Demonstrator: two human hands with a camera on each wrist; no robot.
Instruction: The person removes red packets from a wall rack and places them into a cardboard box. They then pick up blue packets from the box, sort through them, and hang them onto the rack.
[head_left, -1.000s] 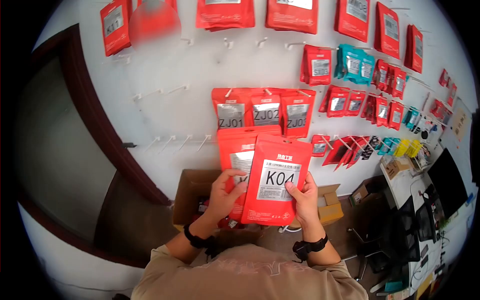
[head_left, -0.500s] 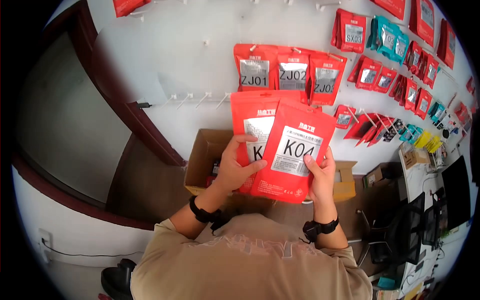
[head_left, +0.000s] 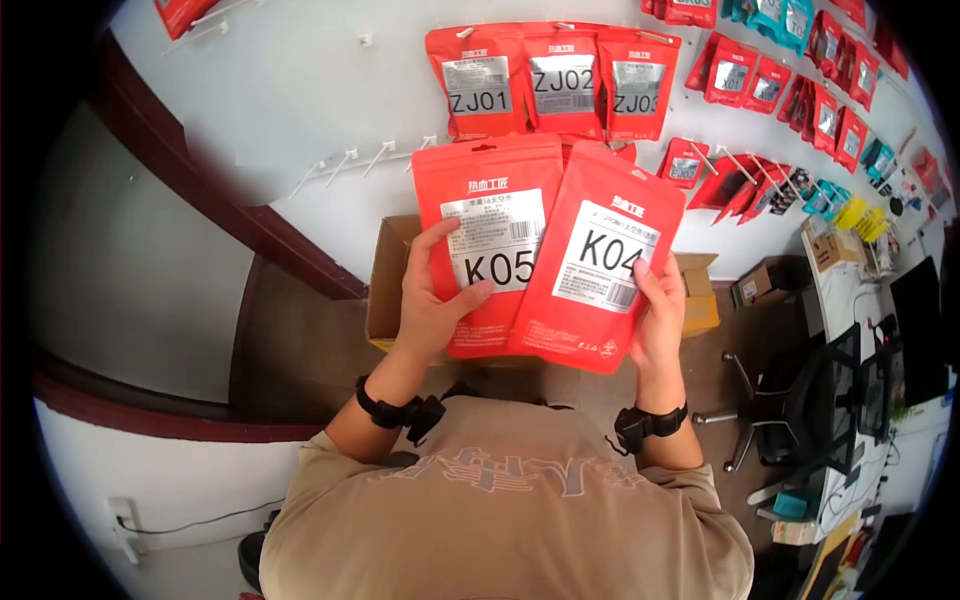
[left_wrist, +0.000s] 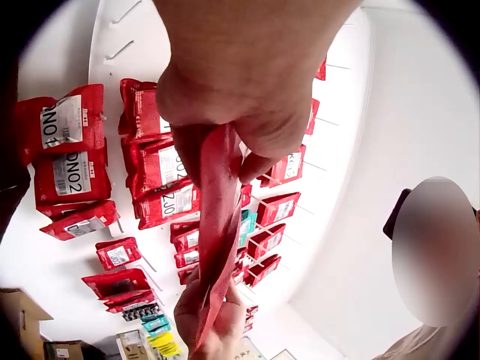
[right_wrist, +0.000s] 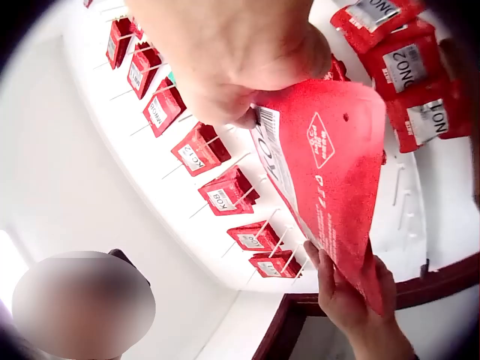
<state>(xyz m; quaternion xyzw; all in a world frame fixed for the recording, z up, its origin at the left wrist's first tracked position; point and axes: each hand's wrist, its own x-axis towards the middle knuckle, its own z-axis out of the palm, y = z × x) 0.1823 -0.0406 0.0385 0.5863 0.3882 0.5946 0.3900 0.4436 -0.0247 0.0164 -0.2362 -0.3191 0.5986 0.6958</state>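
Sorting looks to be the step in hand: the left hand (head_left: 425, 315) has its grip closed on the K05 pouch (head_left: 487, 250), the right hand (head_left: 658, 325) on the K04 pouch (head_left: 600, 262) overlapping it, both below the ZJ02 pouch (head_left: 560, 80); next, each wants its matching wall hook.

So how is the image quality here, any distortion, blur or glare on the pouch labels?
Head view: strong fisheye bending with a dark vignette; the K05 pouch and K04 pouch labels read sharply, without glare. Left wrist view: the left hand fills the top, soft and close, against a bright washed-out wall. Right wrist view: the right hand is likewise soft, and a blurred oval patch sits bottom left.
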